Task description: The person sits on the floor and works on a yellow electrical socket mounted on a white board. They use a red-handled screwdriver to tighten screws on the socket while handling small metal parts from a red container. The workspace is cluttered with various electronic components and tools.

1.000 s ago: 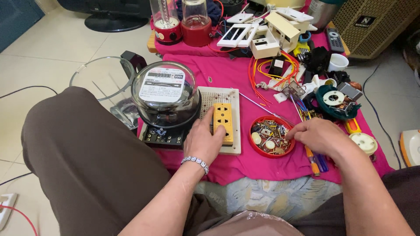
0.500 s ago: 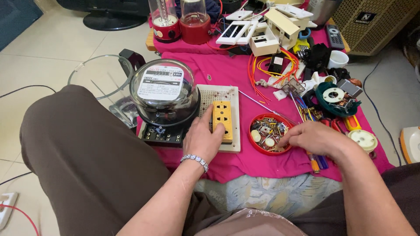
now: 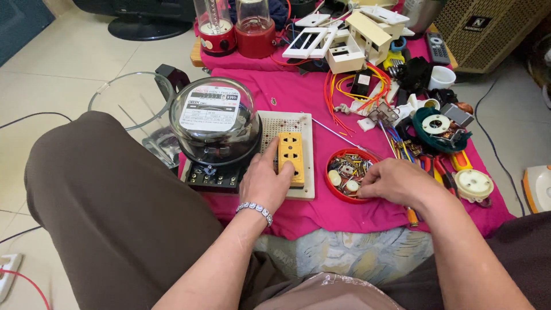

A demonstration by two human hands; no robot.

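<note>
Left hand [image 3: 265, 185] resting flat on yellow socket [image 3: 290, 156] and perforated board [image 3: 304, 123], right hand [image 3: 396, 181] fingertips pinching into red dish of small parts [image 3: 343, 170], pink cloth [image 3: 298, 95] beneath

The perforated board [image 3: 287, 123] serves as the landmark. A socket block [image 3: 290, 158] sits on it, and the left hand [image 3: 265, 182] rests on the board's near edge, fingers touching the socket block. Just left of the board, touching it, stands a domed electric meter [image 3: 213, 120]; further left lies a glass cover [image 3: 129, 103]. Right of the board sits a round lid of screws and small parts [image 3: 347, 172], with the right hand [image 3: 396, 182] reaching into it from the near right side. Behind the board and to its right lies a bundle of wires [image 3: 356, 92]. Farther right of the lid lie a coil assembly [image 3: 439, 126] and pliers [image 3: 439, 169].
</note>
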